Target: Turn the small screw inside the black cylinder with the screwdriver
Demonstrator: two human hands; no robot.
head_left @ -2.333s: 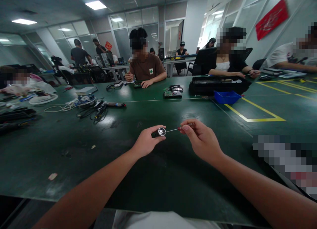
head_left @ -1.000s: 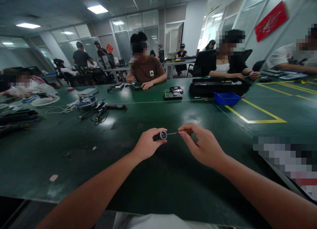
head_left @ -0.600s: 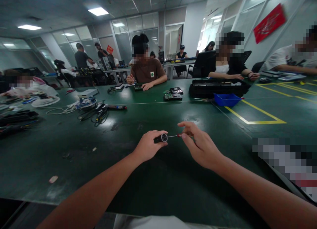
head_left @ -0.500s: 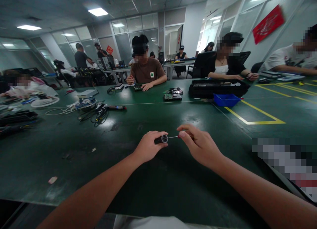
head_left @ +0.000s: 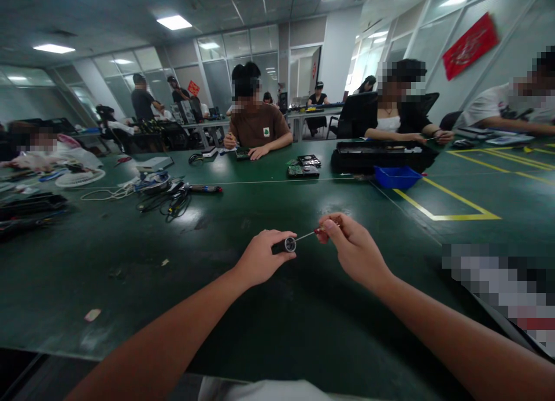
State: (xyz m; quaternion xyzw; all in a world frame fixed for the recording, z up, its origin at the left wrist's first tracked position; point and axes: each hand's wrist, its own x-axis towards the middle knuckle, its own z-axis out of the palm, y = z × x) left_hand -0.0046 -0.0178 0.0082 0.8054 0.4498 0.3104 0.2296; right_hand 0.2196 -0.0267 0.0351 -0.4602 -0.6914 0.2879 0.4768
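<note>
Two hands: left hand [head_left: 259,256] pinching a dark cylinder [head_left: 284,246], right hand [head_left: 358,248] pinching a red-handled screwdriver [head_left: 317,231], both above the green bench [head_left: 260,331].
Cylinder: bright-rimmed end facing viewer, screwdriver tip near the rim; probably light, stiff, slippery; grip its sides.
Screwdriver: likely light, rigid; hold the handle.
Change: shaft, nearly level half a second ago, now slopes up rightward.

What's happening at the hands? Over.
Left hand gripping black cylinder. Right hand holding screwdriver, shaft at the cylinder's rim, contact unclear. Blue bin beyond, apart from both hands.
</note>
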